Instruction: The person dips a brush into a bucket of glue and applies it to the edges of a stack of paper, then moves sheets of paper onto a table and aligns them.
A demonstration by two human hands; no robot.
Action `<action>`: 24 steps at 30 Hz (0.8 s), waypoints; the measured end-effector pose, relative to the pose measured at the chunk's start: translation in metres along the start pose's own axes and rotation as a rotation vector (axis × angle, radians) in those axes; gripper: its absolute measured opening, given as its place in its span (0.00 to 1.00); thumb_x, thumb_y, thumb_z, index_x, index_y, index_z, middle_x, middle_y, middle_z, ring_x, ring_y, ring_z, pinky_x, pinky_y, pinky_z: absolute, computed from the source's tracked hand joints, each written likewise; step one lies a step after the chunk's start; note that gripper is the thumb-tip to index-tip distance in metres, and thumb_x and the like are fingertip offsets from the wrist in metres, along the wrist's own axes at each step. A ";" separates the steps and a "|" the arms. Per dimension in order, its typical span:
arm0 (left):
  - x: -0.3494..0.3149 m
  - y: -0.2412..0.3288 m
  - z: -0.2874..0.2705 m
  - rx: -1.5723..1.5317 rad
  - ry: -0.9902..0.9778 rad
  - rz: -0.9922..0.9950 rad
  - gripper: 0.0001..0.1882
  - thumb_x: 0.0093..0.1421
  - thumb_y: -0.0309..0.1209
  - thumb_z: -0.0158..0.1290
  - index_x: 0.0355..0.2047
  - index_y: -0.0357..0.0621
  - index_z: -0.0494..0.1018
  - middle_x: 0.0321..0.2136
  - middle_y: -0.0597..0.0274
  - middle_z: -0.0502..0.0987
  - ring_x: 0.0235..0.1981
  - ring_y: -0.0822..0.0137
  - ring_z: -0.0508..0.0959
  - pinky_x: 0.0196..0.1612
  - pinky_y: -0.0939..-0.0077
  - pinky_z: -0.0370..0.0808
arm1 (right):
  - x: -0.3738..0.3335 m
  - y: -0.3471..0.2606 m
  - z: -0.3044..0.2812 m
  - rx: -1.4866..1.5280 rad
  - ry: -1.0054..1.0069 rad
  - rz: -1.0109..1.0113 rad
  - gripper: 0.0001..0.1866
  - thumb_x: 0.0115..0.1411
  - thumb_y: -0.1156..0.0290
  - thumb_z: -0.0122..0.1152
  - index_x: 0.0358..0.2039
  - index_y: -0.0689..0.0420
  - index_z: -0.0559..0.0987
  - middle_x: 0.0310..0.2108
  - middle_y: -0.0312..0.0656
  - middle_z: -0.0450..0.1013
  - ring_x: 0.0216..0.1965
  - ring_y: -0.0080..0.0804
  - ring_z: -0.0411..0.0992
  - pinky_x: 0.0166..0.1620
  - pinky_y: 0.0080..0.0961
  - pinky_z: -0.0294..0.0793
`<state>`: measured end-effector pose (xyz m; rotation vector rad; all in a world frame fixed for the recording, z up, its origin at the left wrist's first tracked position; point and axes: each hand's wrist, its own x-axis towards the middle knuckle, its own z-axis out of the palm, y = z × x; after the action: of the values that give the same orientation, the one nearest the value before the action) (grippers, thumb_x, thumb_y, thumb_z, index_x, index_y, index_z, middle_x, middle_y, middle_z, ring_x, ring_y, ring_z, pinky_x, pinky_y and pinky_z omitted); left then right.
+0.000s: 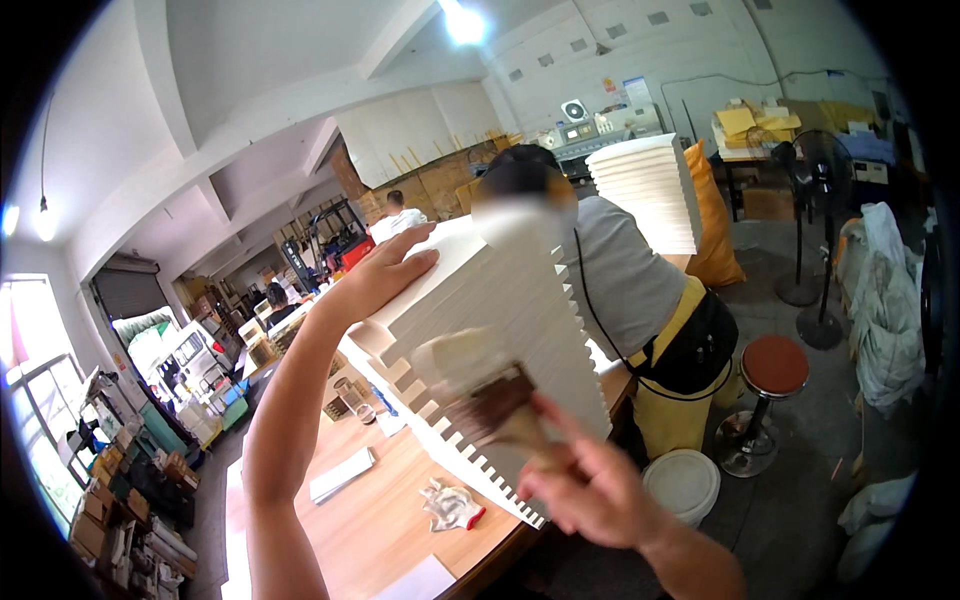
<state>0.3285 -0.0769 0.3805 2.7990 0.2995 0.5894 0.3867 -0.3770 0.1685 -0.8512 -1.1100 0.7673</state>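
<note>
A tall stack of white paper blocks (440, 290), with staggered notched edges, stands on the wooden table. Flat on the top of this stack lies my left hand (385, 275), its fingers stretched out. My right hand (590, 480) is closed around the handle of a wide brush (500, 400), blurred by motion. The brush's pale, whitish bristles are up against or just in front of the stack's side; contact cannot be made out. On the table below lie a white glove (450, 506) with a red cuff and a slim white paper stack (342, 475).
A person in a grey shirt (625, 270) bends close behind the stack. Another paper stack (645, 190) stands beyond. To the right are a red-topped stool (774, 366), a white lidded bucket (682, 482) and standing fans (826, 170). The wooden table (300, 535) has a curved near edge.
</note>
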 end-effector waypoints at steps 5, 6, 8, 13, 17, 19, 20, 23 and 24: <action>0.003 -0.010 -0.006 0.023 0.001 0.002 0.34 0.75 0.51 0.48 0.74 0.49 0.60 0.72 0.49 0.64 0.73 0.53 0.63 0.74 0.65 0.57 | 0.031 -0.005 -0.069 -0.634 0.173 -0.154 0.11 0.71 0.67 0.63 0.43 0.64 0.79 0.33 0.45 0.80 0.31 0.29 0.78 0.36 0.27 0.77; 0.003 -0.012 -0.007 0.034 -0.005 0.001 0.34 0.75 0.51 0.48 0.74 0.51 0.61 0.72 0.49 0.64 0.73 0.53 0.63 0.74 0.64 0.57 | 0.041 -0.021 -0.057 -0.848 0.273 -0.252 0.18 0.70 0.58 0.64 0.35 0.63 0.80 0.26 0.48 0.79 0.30 0.42 0.81 0.35 0.37 0.78; 0.000 0.004 -0.001 0.017 0.007 -0.016 0.30 0.75 0.49 0.48 0.73 0.56 0.64 0.72 0.51 0.65 0.73 0.55 0.64 0.74 0.63 0.58 | 0.054 -0.049 -0.051 -1.157 0.216 -0.243 0.24 0.69 0.49 0.62 0.33 0.61 0.82 0.24 0.49 0.79 0.28 0.48 0.81 0.35 0.41 0.79; 0.007 -0.012 -0.005 0.056 -0.042 0.117 0.24 0.76 0.46 0.48 0.67 0.53 0.73 0.68 0.54 0.70 0.70 0.56 0.67 0.72 0.64 0.61 | 0.121 -0.081 -0.052 -1.438 0.053 -0.158 0.34 0.63 0.34 0.60 0.31 0.57 0.86 0.27 0.51 0.82 0.34 0.52 0.84 0.42 0.46 0.81; 0.003 0.002 -0.006 0.004 -0.051 0.077 0.22 0.76 0.44 0.48 0.64 0.50 0.77 0.64 0.54 0.75 0.68 0.58 0.69 0.72 0.66 0.62 | 0.163 -0.091 -0.091 -1.525 0.034 -0.070 0.38 0.56 0.26 0.62 0.34 0.55 0.88 0.34 0.53 0.84 0.41 0.49 0.84 0.51 0.45 0.79; 0.008 0.009 -0.005 0.026 -0.052 0.149 0.22 0.76 0.44 0.48 0.63 0.50 0.77 0.63 0.54 0.76 0.68 0.58 0.69 0.72 0.66 0.62 | 0.182 -0.098 -0.145 -1.482 0.067 -0.057 0.39 0.55 0.25 0.62 0.31 0.54 0.88 0.29 0.48 0.83 0.34 0.41 0.83 0.41 0.38 0.80; 0.011 0.008 -0.002 0.010 -0.051 0.130 0.22 0.76 0.43 0.49 0.63 0.49 0.77 0.64 0.55 0.76 0.69 0.58 0.69 0.72 0.66 0.61 | 0.181 -0.110 -0.163 -1.487 0.142 -0.013 0.39 0.55 0.25 0.62 0.28 0.55 0.86 0.26 0.47 0.81 0.30 0.38 0.82 0.36 0.37 0.78; 0.015 0.011 0.003 0.000 -0.031 0.070 0.21 0.76 0.42 0.49 0.63 0.50 0.77 0.65 0.56 0.75 0.69 0.58 0.69 0.73 0.67 0.61 | 0.183 -0.121 -0.221 -1.566 0.450 0.074 0.39 0.55 0.26 0.64 0.23 0.56 0.82 0.23 0.45 0.79 0.27 0.37 0.79 0.34 0.35 0.76; 0.013 0.009 0.004 -0.002 -0.030 0.062 0.21 0.75 0.42 0.49 0.63 0.50 0.78 0.65 0.56 0.76 0.69 0.59 0.69 0.72 0.67 0.61 | 0.181 -0.119 -0.224 -1.558 0.438 0.074 0.39 0.55 0.26 0.63 0.23 0.56 0.82 0.23 0.44 0.79 0.27 0.37 0.79 0.34 0.35 0.75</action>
<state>0.3434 -0.0827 0.3849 2.8209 0.2059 0.5613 0.6622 -0.3196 0.3036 -2.2109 -1.1510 -0.4279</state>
